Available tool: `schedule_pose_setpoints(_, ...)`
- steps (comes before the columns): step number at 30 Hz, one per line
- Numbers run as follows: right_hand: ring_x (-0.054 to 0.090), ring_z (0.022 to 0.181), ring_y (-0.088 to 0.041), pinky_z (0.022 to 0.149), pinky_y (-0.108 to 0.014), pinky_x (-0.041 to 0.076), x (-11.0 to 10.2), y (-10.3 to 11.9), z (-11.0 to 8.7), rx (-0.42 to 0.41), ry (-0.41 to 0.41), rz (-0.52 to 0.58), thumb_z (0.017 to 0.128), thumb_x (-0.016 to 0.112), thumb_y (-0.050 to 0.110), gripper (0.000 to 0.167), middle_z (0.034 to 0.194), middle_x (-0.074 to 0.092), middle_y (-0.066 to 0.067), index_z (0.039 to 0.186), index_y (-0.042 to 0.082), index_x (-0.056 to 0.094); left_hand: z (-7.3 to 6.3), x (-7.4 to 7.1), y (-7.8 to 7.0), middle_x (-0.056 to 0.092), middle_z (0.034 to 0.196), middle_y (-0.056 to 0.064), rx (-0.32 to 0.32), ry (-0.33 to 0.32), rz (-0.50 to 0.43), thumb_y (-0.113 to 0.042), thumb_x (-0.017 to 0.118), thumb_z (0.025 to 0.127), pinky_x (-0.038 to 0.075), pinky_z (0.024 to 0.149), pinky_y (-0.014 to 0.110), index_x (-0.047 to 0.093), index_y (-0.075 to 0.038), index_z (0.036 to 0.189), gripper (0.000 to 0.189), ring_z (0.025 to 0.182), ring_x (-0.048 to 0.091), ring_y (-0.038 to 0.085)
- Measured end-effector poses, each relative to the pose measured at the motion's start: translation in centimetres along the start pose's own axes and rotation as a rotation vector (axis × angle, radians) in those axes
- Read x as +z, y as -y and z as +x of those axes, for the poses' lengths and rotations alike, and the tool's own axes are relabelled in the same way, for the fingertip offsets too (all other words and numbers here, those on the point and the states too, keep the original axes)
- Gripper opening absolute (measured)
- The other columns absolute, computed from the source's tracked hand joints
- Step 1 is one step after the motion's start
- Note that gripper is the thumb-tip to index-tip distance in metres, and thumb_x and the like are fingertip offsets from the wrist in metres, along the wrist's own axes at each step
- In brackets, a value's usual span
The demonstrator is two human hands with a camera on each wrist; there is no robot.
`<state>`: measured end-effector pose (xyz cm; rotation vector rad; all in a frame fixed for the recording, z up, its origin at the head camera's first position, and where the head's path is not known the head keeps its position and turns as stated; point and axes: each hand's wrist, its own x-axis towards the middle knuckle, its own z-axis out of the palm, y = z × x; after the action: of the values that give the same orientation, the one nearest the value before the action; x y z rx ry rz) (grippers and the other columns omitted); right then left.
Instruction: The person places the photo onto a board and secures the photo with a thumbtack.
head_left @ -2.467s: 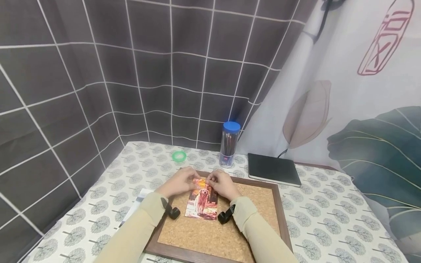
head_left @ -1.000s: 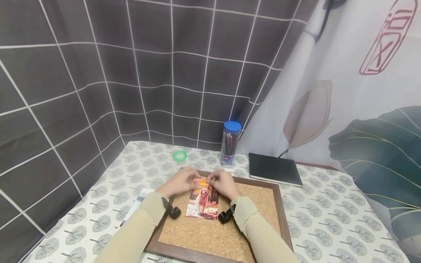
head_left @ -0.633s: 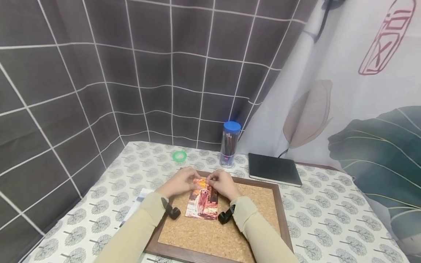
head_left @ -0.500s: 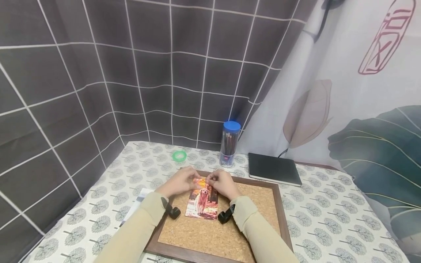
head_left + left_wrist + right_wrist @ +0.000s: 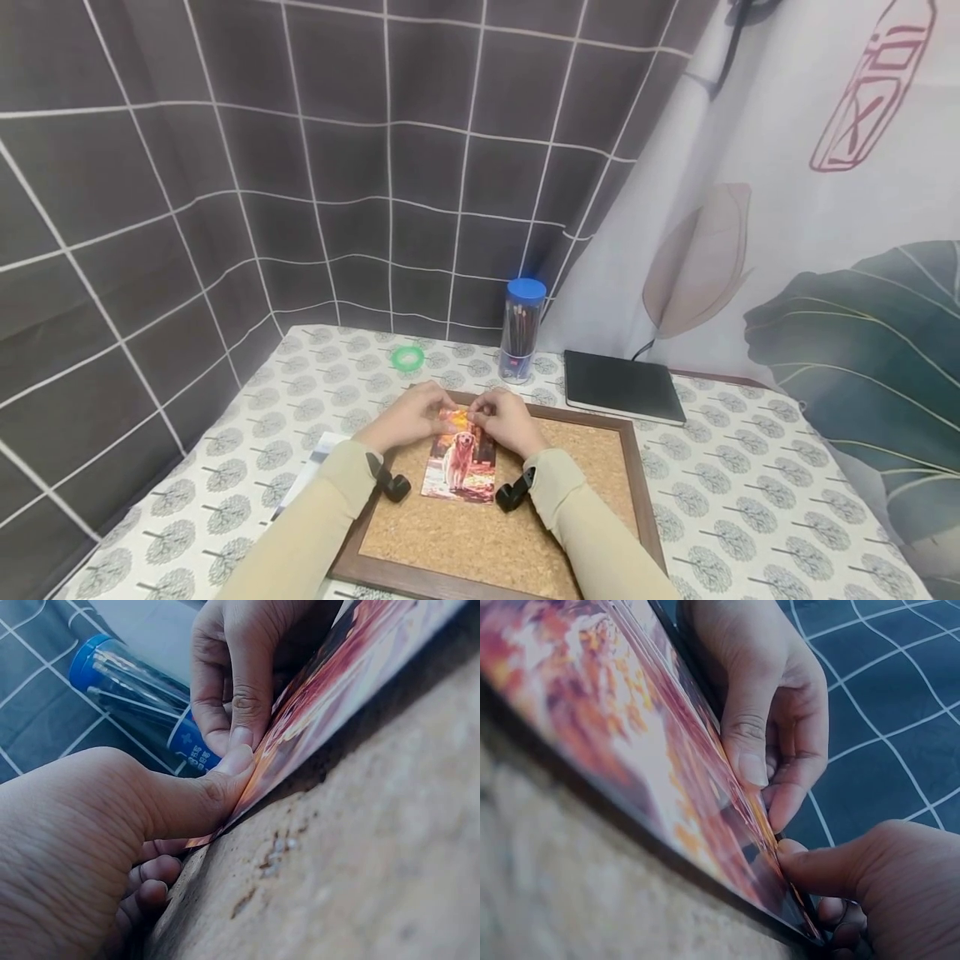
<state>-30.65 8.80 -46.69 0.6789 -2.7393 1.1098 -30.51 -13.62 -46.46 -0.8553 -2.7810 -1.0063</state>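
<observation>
A glossy photo print of a golden dog (image 5: 460,462) lies over the cork board (image 5: 480,542), near its top left. My left hand (image 5: 411,414) pinches the print's top left edge between thumb and curled fingers. At the top right, the thumb and fingers of my right hand (image 5: 510,419) pinch the same edge. Seen from the left wrist, the print (image 5: 315,727) is raised at an angle off the cork (image 5: 375,847), and both thumbs nearly meet on it. From the right wrist, the print (image 5: 630,735) bows slightly, with a dark gap under its edge.
The board's brown wooden frame (image 5: 645,500) surrounds the cork. Behind it stand a clear blue-lidded tube of pencils (image 5: 522,329) and a green tape roll (image 5: 407,358). A black notebook (image 5: 624,386) lies back right. White sheets (image 5: 311,467) show beside the left forearm. A dark gridded curtain (image 5: 337,167) hangs behind.
</observation>
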Motion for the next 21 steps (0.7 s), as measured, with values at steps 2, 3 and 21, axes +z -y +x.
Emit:
schedule_pose_setpoints(2,0.052,0.075,-0.011,0.069,-0.029,0.046,0.0,0.0,0.0,-0.012,0.006,-0.003,0.088,0.076,0.018,0.005,0.08,0.056,0.004,0.088,0.015,0.073,0.0,0.0,0.0,0.063,0.11,-0.003,-0.007,0.004,0.005,-0.032,0.08,0.082,0.046,0.099,0.049,0.07,-0.018,0.107,0.03,0.108,0.058,0.021)
schedule_pose_setpoints(3,0.051,0.076,-0.012,0.069,-0.03,0.046,0.0,0.1,0.0,-0.023,0.01,-0.006,0.088,0.076,0.018,0.005,0.081,0.056,0.004,0.089,0.015,0.072,0.0,0.0,0.0,0.063,0.11,-0.004,-0.013,0.008,0.001,-0.032,0.08,0.082,0.046,0.099,0.048,0.071,-0.018,0.107,0.03,0.108,0.058,0.021)
schedule_pose_setpoints(21,0.064,0.114,-0.025,0.101,-0.047,0.049,-7.2,0.4,-2.3,-0.159,0.234,0.028,0.098,0.067,0.026,0.045,0.129,0.066,-0.011,0.14,0.013,0.059,-0.1,0.2,0.1,0.063,0.112,-0.006,-0.054,0.007,-0.029,-0.034,0.079,0.085,0.046,0.101,0.048,0.069,-0.02,0.112,0.032,0.11,0.058,0.02)
